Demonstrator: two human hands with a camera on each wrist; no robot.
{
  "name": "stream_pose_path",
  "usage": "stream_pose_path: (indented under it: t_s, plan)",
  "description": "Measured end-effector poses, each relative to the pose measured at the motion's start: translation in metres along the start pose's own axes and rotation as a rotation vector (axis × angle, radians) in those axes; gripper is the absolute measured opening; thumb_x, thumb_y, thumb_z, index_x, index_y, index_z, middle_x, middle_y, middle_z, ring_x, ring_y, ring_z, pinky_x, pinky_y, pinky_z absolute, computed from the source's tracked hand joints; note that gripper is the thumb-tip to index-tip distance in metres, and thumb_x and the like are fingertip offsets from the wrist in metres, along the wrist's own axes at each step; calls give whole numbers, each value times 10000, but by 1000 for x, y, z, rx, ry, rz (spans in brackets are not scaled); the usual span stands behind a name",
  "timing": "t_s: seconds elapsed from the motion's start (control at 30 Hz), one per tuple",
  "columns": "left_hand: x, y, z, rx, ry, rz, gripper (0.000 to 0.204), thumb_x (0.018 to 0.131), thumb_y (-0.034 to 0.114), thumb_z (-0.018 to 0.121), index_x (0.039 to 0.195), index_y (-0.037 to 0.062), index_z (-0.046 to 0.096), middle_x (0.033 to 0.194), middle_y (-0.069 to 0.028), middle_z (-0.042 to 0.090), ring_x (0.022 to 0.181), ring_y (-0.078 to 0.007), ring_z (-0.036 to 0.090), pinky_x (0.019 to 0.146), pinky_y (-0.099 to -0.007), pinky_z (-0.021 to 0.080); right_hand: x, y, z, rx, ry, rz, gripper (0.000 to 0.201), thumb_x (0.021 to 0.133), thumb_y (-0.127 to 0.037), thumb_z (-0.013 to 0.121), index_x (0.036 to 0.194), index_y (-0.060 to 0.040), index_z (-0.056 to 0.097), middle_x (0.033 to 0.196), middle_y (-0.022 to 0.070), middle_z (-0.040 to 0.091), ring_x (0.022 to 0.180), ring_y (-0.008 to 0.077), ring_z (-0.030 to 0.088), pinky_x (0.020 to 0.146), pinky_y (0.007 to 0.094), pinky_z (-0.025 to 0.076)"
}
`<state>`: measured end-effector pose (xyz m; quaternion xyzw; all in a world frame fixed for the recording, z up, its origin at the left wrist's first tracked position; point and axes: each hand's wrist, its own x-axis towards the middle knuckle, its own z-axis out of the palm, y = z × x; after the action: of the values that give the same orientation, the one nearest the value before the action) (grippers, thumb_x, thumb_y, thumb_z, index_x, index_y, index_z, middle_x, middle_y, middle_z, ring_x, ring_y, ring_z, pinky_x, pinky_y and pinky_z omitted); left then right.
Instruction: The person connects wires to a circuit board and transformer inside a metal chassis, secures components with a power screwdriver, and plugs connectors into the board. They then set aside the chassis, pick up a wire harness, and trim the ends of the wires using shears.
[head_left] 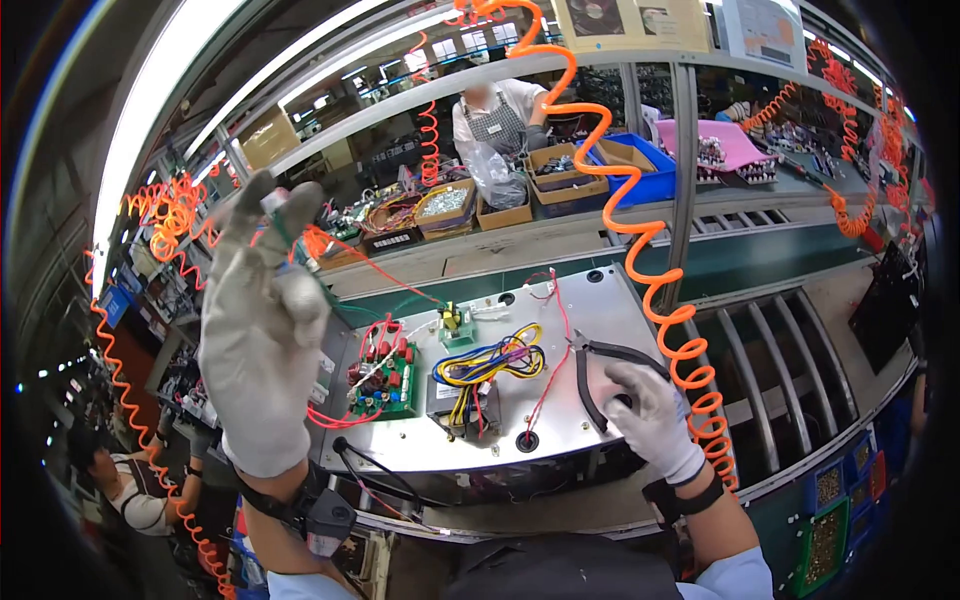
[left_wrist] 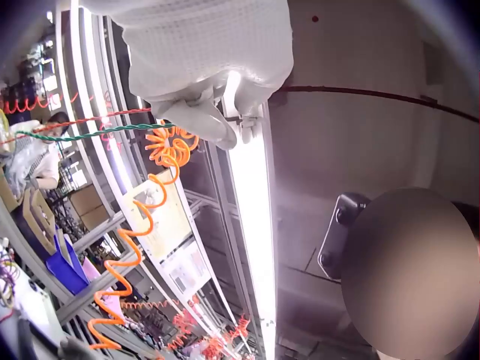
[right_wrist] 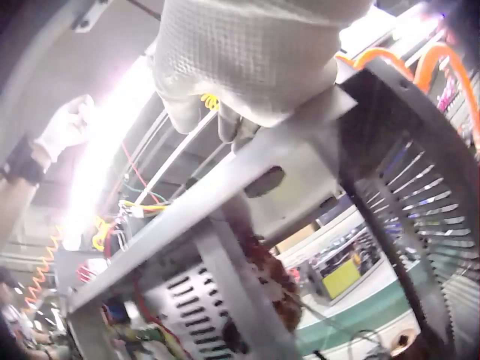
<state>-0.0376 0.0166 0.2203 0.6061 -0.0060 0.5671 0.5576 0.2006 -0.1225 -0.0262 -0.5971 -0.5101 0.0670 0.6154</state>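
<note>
Silver sheet metal makes up the broad case (head_left: 565,410) on the bench, and above it the worker's raised left hand (head_left: 262,350) pinches a red wire (left_wrist: 82,120) and a twisted green wire (left_wrist: 97,136) between gloved fingertips. Both run down to the small circuit board (head_left: 457,326) near the case's far edge. The right hand (head_left: 655,418) is at the black handles of the cutters (head_left: 625,352), which lie spread over the case; its fingers are bent, but from here I can't tell whether they grasp the handles. I'd judge this as sorting or readying the leads, perhaps for trimming. The next move seems to call for lowering them without tugging the board, clear of the blue-and-yellow cable bundle (head_left: 485,366), and a firm grasp on both handles before any cut.
</note>
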Motion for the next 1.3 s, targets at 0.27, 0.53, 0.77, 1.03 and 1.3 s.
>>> stream_pose_path:
  t_s: [0.27,0.53,0.77,1.03,1.3]
  plan:
    - [-11,-13,40,-127,-465,-353,628,926,172,538,1439,-28,235,1338,-308,448,930,-272,674,744,-299,571,91,-123,62,-108,-139,-498,504,811,-216,691,1220,35,535,1087,172,624,957,266,610,843,361,470]
    - [-2,7,-30,-28,-249,-174,559,943,71,464,1445,-28,238,1361,-248,456,973,-186,656,772,-222,523,126,-160,46,373,-324,49,105,911,-102,610,924,0,629,782,-35,575,725,17,485,637,190,403]
    - [5,-25,-63,203,-337,12,608,885,-24,531,1449,-4,305,1440,-127,414,1316,-205,419,1072,-309,328,138,-158,47,383,-219,-7,123,924,-111,615,955,7,625,813,-30,600,723,24,507,666,188,425]
    - [4,-9,-22,443,-756,295,554,840,-66,528,1381,-52,406,1221,-179,594,1091,-266,597,943,-367,453,117,-200,67,495,-269,-77,512,768,38,665,1260,12,524,1053,63,616,847,101,574,777,260,470]
    - [-6,47,-59,1067,-528,360,624,704,-44,590,1312,-88,456,1178,-226,618,1016,-316,641,877,-374,488,164,-193,31,302,-107,26,249,977,-222,511,1045,-14,630,767,55,657,441,10,458,413,160,378]
